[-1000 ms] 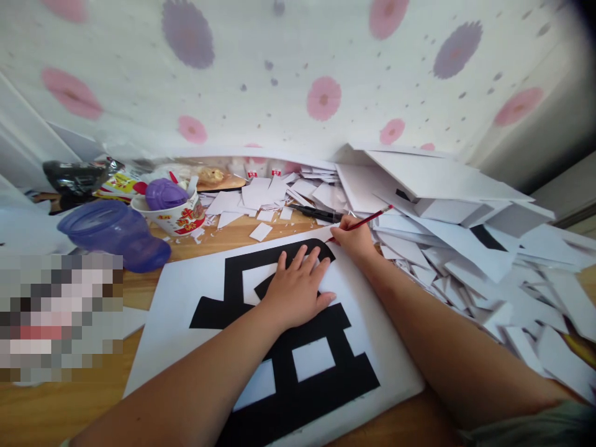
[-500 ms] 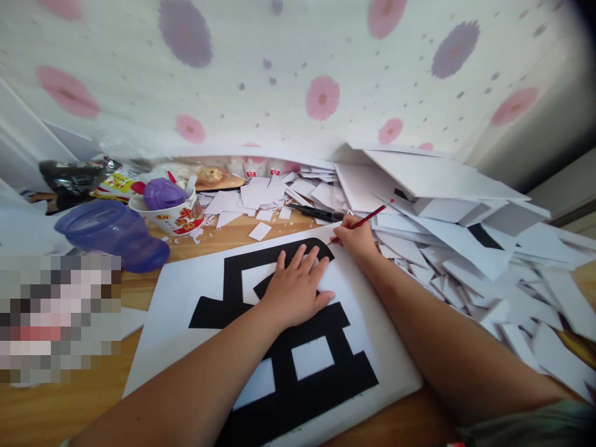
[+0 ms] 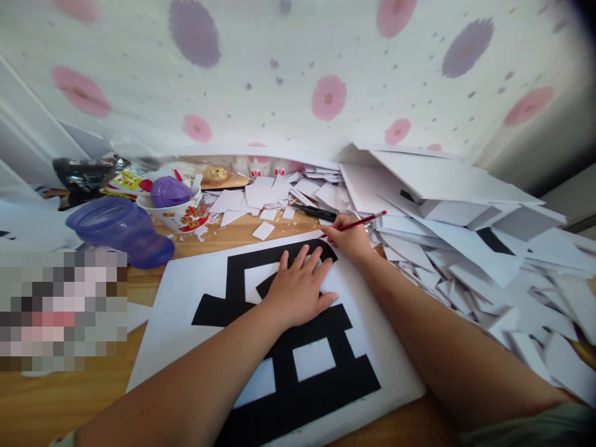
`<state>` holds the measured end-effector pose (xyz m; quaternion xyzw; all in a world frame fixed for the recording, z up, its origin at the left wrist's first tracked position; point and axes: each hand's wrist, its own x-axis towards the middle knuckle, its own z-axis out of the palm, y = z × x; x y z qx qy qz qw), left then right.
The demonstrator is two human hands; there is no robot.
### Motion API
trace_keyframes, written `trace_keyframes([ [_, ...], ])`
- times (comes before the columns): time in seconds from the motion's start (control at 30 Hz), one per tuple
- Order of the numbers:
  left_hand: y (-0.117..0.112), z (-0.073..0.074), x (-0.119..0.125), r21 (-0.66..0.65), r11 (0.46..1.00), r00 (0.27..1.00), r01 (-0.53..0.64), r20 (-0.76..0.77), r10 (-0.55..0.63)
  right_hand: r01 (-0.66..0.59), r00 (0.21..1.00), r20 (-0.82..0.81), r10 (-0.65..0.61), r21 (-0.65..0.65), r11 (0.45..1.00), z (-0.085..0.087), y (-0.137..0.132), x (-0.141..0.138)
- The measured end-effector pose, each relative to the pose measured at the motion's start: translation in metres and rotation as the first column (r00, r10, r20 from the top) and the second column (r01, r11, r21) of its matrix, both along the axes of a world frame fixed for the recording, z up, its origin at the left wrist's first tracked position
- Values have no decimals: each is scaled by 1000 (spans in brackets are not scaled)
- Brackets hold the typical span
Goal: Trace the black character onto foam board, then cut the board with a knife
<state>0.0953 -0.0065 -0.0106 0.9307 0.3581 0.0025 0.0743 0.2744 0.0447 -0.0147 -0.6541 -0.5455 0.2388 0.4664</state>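
Note:
My left hand (image 3: 298, 287) lies flat with its fingers spread on a black cut-out shape (image 3: 288, 329), pressing on its upper part. The cut-out has several openings and rests on a white board (image 3: 172, 298) on the table. In my right hand (image 3: 349, 237) is a dark red pencil (image 3: 365, 221), its pale eraser end pointing up to the right. The pencil's writing end is low at the curved upper right corner of the cut-out; my fingers partly hide it.
Scraps of white board (image 3: 447, 273) heap up on the right below larger white sheets (image 3: 456, 177). Behind lie a black utility knife (image 3: 314, 212) and small white pieces (image 3: 263, 231). On the left stand a paper noodle cup (image 3: 184, 214) and a translucent purple container (image 3: 123, 233).
My right hand and the pencil have shifted left along the cut-out's upper edge, and the pencil leans lower. My left hand stays spread on the cut-out. The camera view has shifted slightly.

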Motion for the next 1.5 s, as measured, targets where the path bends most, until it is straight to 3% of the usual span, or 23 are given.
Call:
trace_keyframes([
  [0.27,-1,-1,0,11,1000,1000,1,-1,-1,24,998,56,-25,16,1000,-4,2,-1],
  [1.03,-1,0,0,-9,1000,1000,3,-4,-3,134,991,-22,-133,36,990,-2,-1,5],
  [1.23,0,0,0,-16,1000,1000,2,3,-2,98,990,-100,-96,17,995,-3,0,7],
  [1.5,0,-3,-1,-11,1000,1000,-1,18,1,103,952,-296,-73,86,991,-14,2,11],
])
